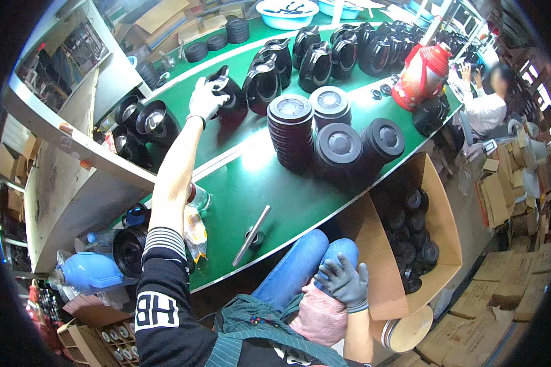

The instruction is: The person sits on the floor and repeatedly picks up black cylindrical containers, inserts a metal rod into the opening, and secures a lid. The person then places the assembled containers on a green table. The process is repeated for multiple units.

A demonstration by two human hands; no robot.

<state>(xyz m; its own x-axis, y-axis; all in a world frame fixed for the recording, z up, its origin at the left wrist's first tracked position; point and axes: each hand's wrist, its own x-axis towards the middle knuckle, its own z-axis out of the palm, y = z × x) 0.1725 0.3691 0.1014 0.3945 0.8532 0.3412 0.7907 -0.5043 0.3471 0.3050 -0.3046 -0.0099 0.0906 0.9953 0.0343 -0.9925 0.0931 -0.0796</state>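
My left hand (207, 101), in a white glove, reaches far across the green table. Its fingers and thumb are around the upper left side of a glossy black jug (234, 109), which stands upright. Beside that jug is a second black jug (263, 87), at the near end of a group of several more. My right hand (344, 282), in a grey glove, is above my lap with fingers spread and nothing in it. A pink cloth (319, 315) lies on my lap by its wrist.
Stacks of black round lids (289, 134) stand mid-table. A metal bar (251, 235) lies nearer me. An open cardboard box (444, 226) of black round parts is at right. A red jug (421, 76) stands farther off, near a seated co-worker (487, 113). Blue basins (286, 21) sit behind.
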